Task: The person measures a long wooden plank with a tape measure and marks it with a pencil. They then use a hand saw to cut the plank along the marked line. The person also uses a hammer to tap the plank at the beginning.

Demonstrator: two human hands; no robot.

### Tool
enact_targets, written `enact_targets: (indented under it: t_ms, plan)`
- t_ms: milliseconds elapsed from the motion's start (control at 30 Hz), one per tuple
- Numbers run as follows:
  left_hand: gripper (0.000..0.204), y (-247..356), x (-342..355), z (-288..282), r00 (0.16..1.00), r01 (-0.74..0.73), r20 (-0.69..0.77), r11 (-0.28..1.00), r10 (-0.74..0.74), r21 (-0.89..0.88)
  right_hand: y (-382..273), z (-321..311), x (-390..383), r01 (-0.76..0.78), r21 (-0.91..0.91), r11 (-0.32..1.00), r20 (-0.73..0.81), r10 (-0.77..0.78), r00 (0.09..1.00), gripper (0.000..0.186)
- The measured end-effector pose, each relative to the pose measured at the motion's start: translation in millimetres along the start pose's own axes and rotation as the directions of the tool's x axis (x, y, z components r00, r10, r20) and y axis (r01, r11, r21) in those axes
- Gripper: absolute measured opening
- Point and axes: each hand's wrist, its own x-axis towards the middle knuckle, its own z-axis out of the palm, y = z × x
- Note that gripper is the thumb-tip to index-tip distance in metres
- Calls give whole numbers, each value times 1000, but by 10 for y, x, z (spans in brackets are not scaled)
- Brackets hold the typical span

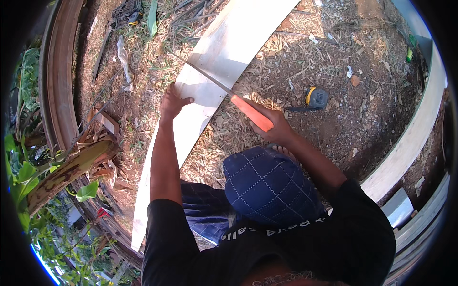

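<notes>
A long pale wooden board [198,95] runs diagonally from the top of the view down to the lower left. My left hand [172,102] grips its left edge, thumb laid over the top face and fingers at the edge, partly hidden. In my right hand [280,126] is a handsaw [251,112], held by its orange handle just off the board's right edge. The saw's narrow-looking blade crosses the board at a slant, its tip past the left edge. Whether the teeth are in a cut cannot be made out. My bent knee [267,186] in blue checked cloth is beside the board.
A yellow and black tape measure [317,97] lies on the dirt to the right. Another pale board [405,157] curves along the right side. At the left are a brown beam [59,76], a thick plant stem [71,171] and leaves. Sticks and dry litter cover the ground.
</notes>
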Motion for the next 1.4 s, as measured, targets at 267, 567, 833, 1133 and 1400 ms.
enact_targets:
  t_ms: [267, 567, 833, 1133, 1400]
  plan:
    - [116, 49, -82, 59, 998, 36, -55, 999, -34, 29, -135, -334, -743, -253, -157, 955, 81, 268, 960, 70]
    - [101, 38, -72, 7, 997, 7, -82, 999, -5, 31, -186, -408, -704, -237, -89, 967, 133, 248, 960, 63]
    - [116, 136, 21, 66, 997, 3, -81, 1000, -3, -2, 284, 33, 54, 103, 49, 993, -61, -100, 993, 69]
    - [116, -1, -59, 45, 998, 37, -51, 999, -37, 12, 141, -447, -969, -589, 204, 782, 293, 525, 799, 65]
    - [118, 214, -9, 9, 997, 28, -73, 994, -21, 101, -48, 81, 450, 61, 95, 994, 2, -61, 998, 62]
